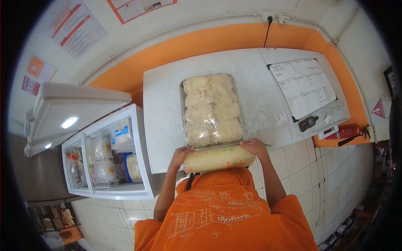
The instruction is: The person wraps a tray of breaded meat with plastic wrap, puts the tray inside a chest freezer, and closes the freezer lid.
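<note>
White worktop (165, 113) ahead — left hand (181, 158) and right hand (253, 147), grip clasping an orange-printed roll (217, 160) — shirt (234, 228) reading "sagaja".

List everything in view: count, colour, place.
tray: one, grey, on the worktop
crumbed pieces: about eight, pale tan, in the tray
clear film: one, transparent, over the pieces
film roll: one, pale yellow, at the tray's near edge
worktop: one, white, ahead
chart board: one, white, on the worktop's right
handheld device: one, black, beside the board
open freezer: one, white, left of the worktop
freezer packages: several, mixed colours, inside
wall notices: several, white and orange, upper left
power plug: one, black, wall ahead
fire extinguisher: one, red, right
floor tiles: many, white, below
shirt: one, orange, bottom centre
left hand: one, bare, holding roll's left end
right hand: one, bare, holding roll's right end
</note>
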